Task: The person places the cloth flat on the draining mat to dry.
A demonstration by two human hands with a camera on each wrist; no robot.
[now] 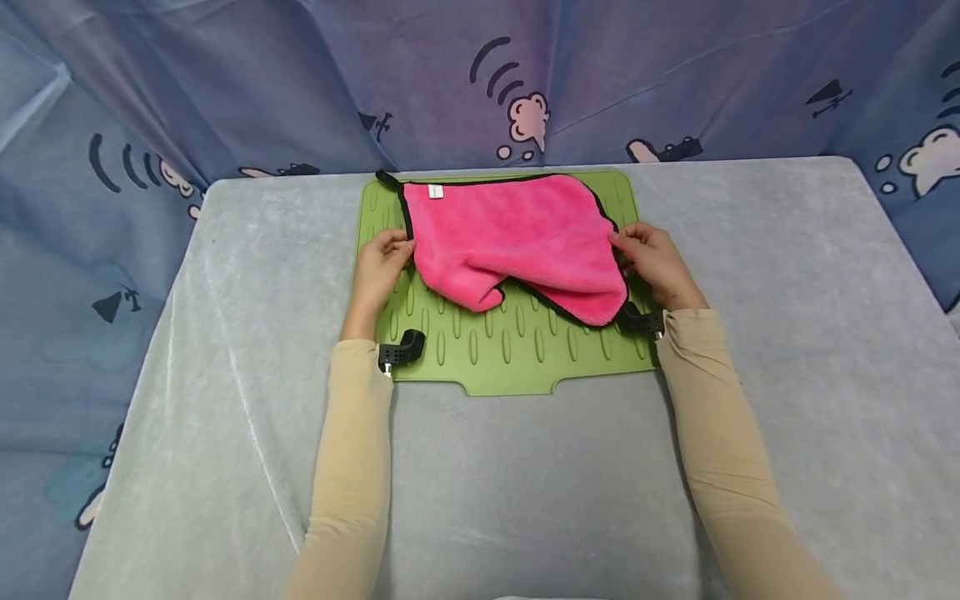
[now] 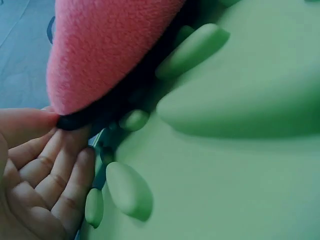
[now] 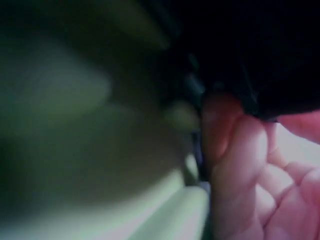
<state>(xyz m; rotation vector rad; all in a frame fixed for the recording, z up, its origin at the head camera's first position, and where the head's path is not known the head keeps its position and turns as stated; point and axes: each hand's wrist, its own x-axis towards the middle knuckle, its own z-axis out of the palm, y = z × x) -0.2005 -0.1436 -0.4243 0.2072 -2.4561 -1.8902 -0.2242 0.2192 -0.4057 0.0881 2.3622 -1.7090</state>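
Note:
A pink plush towel (image 1: 517, 225) with black edging lies over a ribbed green mat (image 1: 502, 358), its lower edge bunched and folded near the middle. At the towel's left edge my left hand (image 1: 378, 271) pinches the black border between thumb and fingers; the left wrist view shows this pinch on the towel (image 2: 110, 50) closely, the other fingers loosely bent below. My right hand (image 1: 656, 262) pinches the towel's right edge. In the right wrist view the right hand (image 3: 250, 175) is dim and blurred beside the dark towel underside.
The mat lies on a table with a grey cloth (image 1: 795, 333). Behind it hangs a blue-purple patterned curtain (image 1: 600, 75). A small white tag (image 1: 435, 192) and a black loop (image 1: 388, 181) sit at the towel's upper left corner.

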